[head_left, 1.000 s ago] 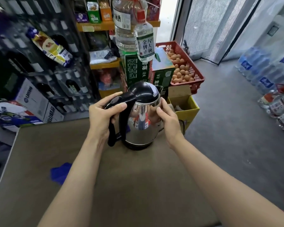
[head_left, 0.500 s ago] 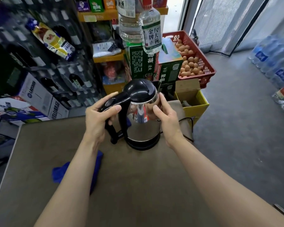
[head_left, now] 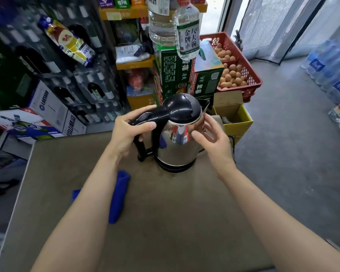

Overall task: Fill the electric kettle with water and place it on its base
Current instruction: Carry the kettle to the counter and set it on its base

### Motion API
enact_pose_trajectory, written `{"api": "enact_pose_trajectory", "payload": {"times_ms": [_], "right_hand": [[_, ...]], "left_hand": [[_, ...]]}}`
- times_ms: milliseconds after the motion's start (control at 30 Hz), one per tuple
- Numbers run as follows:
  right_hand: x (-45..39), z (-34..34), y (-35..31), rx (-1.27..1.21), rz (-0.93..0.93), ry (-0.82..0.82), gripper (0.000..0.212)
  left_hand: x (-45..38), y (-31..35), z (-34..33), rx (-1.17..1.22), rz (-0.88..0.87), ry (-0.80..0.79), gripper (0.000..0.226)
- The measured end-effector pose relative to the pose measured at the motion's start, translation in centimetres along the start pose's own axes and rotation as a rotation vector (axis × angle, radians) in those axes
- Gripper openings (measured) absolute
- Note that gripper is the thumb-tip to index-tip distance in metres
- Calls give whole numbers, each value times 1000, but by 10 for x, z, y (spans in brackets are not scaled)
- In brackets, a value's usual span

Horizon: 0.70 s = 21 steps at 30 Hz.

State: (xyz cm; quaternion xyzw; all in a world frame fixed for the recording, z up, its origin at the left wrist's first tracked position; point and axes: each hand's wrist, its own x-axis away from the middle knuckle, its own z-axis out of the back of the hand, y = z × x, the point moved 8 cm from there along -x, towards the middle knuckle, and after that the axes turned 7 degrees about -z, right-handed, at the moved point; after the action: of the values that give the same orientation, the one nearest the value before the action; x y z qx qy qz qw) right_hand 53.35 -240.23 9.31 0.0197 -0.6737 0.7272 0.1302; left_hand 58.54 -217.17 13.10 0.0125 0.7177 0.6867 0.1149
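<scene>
A stainless steel electric kettle (head_left: 176, 146) with a black lid and black handle stands upright on its black base (head_left: 175, 168) at the far side of a brown table (head_left: 155, 222). Its lid is down. My left hand (head_left: 129, 132) wraps the top of the handle, thumb beside the lid button. My right hand (head_left: 214, 138) is at the kettle's right side, fingers spread, fingertips at or just off the steel wall near the spout. A black cord (head_left: 232, 142) runs off behind the kettle to the right.
A folded blue cloth (head_left: 117, 197) lies on the table left of my left forearm. Beyond the far edge stand green cartons (head_left: 175, 75), big clear bottles (head_left: 187, 30), a yellow box (head_left: 234, 116) and a red egg crate (head_left: 241, 63). Grey floor lies to the right.
My right hand has loosened from the kettle's side and its fingers have spread. My left hand stays on the handle. The view has tilted down, showing more of the blue cloth.
</scene>
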Motion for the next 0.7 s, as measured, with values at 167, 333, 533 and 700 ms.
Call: {"api": "enact_pose_trajectory", "payload": {"times_ms": [167, 333, 533, 700], "right_hand": [[-26, -6, -3, 137, -114, -283, 110], [-29, -15, -8, 70, -125, -335, 56], [-10, -5, -10, 20, -105, -259, 63], [-4, 3, -5, -9, -97, -202, 65]], "left_hand": [[7, 4, 11, -127, 71, -181, 55], [21, 8, 12, -324, 112, -174, 35], [30, 14, 4, -212, 116, -47, 23], [29, 11, 1, -189, 133, -71, 24]]}}
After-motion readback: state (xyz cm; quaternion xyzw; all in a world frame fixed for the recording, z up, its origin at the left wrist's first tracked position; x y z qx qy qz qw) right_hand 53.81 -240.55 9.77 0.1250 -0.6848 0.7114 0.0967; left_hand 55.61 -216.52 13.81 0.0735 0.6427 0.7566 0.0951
